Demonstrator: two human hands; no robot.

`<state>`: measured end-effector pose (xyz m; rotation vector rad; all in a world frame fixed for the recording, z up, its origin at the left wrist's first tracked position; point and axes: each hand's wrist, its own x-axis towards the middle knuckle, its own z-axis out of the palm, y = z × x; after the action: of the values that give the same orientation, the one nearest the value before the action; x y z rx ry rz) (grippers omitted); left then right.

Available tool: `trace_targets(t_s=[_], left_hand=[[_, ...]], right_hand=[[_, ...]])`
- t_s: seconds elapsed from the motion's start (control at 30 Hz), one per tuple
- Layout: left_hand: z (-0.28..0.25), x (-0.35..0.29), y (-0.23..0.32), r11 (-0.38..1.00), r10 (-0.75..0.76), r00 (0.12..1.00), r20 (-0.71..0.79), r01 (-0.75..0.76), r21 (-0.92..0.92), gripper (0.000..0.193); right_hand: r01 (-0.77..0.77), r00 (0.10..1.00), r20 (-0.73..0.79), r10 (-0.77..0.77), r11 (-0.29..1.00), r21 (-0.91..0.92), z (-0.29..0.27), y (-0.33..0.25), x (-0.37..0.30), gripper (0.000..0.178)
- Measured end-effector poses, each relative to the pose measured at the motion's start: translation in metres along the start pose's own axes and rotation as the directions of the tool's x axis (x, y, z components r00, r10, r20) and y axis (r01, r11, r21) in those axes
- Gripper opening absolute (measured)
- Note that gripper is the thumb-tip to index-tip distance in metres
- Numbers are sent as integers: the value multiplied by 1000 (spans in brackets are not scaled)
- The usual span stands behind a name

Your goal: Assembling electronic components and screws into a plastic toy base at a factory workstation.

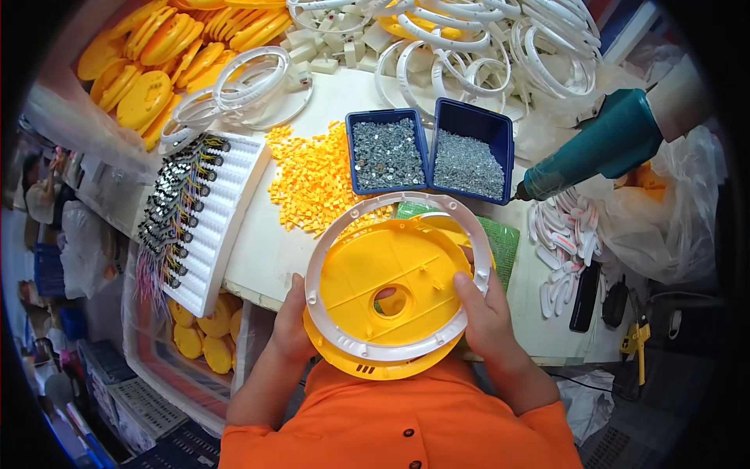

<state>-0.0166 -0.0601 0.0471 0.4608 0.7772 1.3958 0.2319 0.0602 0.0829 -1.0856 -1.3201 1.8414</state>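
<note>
A round yellow plastic cover (351,273), with a hole near its middle, is held in front of me over the table's near edge. Over it lies a white plastic ring (315,266), not lined up with it, its far part reaching past the cover. My left hand (293,322) grips the yellow cover at its left edge. On the other side, my right hand (486,316) closes on the ring and cover together, thumb on top and fingers mostly hidden underneath. Part of another yellow piece (447,227) shows behind the cover, under the ring's far side.
Two blue bins (389,148) of small metal parts stand beyond, beside loose small yellow pieces (312,180). A teal power screwdriver (598,144) reaches in from the right. Left lies a white foam tray (234,211) of wired parts. Yellow covers (144,102) and white rings (445,47) are heaped at the back.
</note>
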Motion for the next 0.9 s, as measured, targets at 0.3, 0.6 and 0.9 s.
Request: trace_targets(t_s=[0.3,0.6,0.9], left_hand=[[25,13,27,997,-47,998,-45,50,65,75],[30,22,29,983,-161,986,-39,157,-93,70],[33,27,30,978,-207,978,5,207,0,71]], right_hand=[[355,932,82,-353,844,-402,-21,-38,11,37],[618,678,249,-691,353,-703,-24,-59,18,19],[523,748,370,-551,147,-839,-18,-51,13,24]])
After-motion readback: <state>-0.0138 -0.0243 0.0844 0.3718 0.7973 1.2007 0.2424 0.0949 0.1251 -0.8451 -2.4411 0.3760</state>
